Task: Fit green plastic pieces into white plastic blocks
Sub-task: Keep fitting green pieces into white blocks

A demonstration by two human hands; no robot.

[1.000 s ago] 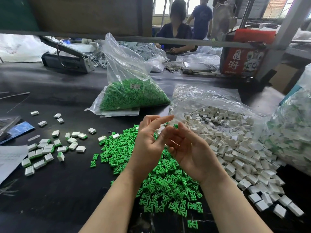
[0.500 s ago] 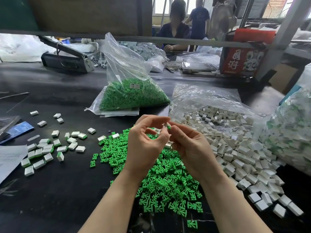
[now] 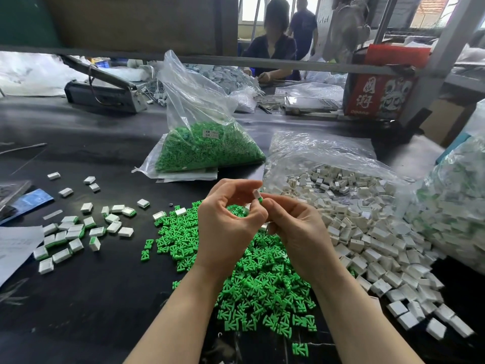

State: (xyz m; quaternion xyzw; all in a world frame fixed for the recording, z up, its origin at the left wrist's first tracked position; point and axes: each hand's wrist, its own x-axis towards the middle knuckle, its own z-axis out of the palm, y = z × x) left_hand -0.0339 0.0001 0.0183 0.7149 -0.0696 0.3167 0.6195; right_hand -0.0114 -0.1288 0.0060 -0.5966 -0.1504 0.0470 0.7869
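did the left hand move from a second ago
Yes. The left hand rose up the frame and slightly away from the bag of green pieces; its fingers curled in toward the white block.

We count two hands: left hand [image 3: 228, 227] and right hand [image 3: 294, 232]. Between their fingertips sits one white block [image 3: 256, 194] with one green piece [image 3: 259, 200] at its end. One loose green pile [image 3: 249, 274] and one loose white pile [image 3: 367, 240] are too many to count. We see three clear bags: green bag [image 3: 207, 148], white bag [image 3: 328, 158], mixed bag [image 3: 456, 200]. Roughly thirty blocks [image 3: 76, 232] lie scattered left. Two people [image 3: 273, 46] are behind.
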